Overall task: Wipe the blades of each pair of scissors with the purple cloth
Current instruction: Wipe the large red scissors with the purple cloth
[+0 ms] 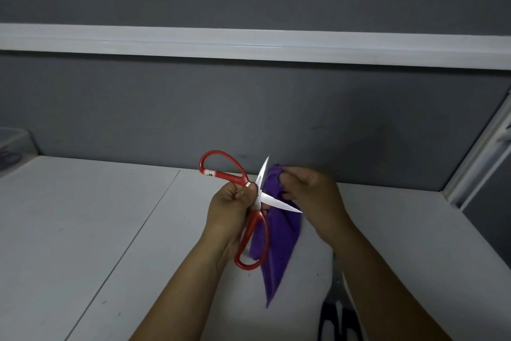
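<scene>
Above the white table [83, 230], the purple cloth [279, 241] hangs from the right hand [309, 197], fingers pinching its top. Left hand [229, 210] fingers pinch the red scissors [257, 202] at the pivot, blades spread wide, against the cloth.

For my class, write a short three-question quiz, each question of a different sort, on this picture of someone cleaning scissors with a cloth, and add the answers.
1. True or false: the blades of the red-handled scissors are spread open.
2. Which hand grips the purple cloth? A) the left hand B) the right hand C) neither
3. Fill in: the left hand holds the scissors near the ____, where the blades cross.

Key
1. True: the two blades point apart, one up, one to the right.
2. B: the cloth is bunched in the right hand behind the blades and hangs down.
3. pivot
</scene>
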